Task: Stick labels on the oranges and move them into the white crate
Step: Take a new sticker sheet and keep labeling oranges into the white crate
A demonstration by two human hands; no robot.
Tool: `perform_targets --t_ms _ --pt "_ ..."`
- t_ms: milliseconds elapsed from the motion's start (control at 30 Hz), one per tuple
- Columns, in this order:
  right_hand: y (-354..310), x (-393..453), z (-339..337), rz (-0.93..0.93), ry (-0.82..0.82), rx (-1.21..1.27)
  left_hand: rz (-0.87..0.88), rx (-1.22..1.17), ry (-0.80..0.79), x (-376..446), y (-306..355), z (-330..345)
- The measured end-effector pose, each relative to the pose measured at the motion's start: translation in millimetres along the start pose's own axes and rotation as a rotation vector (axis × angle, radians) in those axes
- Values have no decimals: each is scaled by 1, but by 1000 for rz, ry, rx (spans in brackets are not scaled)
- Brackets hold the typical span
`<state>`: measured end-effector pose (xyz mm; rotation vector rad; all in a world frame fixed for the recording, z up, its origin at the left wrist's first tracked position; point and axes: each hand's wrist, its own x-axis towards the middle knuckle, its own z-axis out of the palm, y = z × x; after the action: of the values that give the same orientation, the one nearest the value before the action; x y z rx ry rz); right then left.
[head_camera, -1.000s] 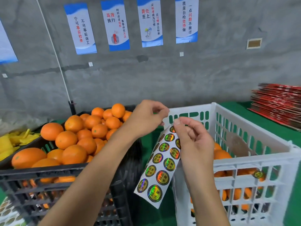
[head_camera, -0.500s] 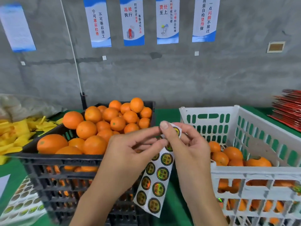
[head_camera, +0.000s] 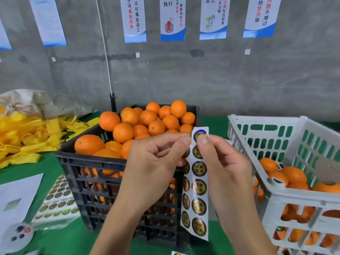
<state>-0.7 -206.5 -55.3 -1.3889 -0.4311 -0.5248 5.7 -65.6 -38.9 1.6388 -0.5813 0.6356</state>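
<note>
White label strip [head_camera: 197, 188] hanging, top pinched by left hand [head_camera: 154, 162] fingers, right hand [head_camera: 226, 168] fingers.

oranges [head_camera: 123, 133]: orange
left crate [head_camera: 103, 173]: black, slotted grid walls
right crate [head_camera: 272, 197]: white, slotted walls
label strip [head_camera: 199, 188]: white backing, round gold holographic labels with dark rims
bench [head_camera: 47, 168]: green
cloth pile [head_camera: 22, 137]: yellow
posters [head_camera: 135, 21]: white with blue lower edge

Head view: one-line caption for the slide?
Both hands, left and right, pinch the top of a label strip between a black crate of oranges and a white crate.
</note>
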Motion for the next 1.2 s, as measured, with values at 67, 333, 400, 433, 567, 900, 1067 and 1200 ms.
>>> perform_targets --t_ms 67,333,400,433,567,900,1067,1200 --pt "1 0 1 -6 -3 -4 -12 -5 8 -1 -2 -1" --pt "3 2 -4 3 -20 48 -10 -14 -69 1 -5 -4" --pt "3 2 -5 21 -33 59 -15 -9 -45 1 -7 -4" --pt "3 2 -5 26 -39 57 -13 3 -27 1 -7 -4" --pt "4 2 -5 68 -45 80 -15 16 8 1 -10 -1" --pt "4 3 -6 107 -17 74 -14 55 69 -1 -6 9" --pt "-1 6 -14 118 83 60 -62 343 18 26 -6 -4" --pt "-2 8 -25 107 183 25 -56 870 -276 79 -16 -21"
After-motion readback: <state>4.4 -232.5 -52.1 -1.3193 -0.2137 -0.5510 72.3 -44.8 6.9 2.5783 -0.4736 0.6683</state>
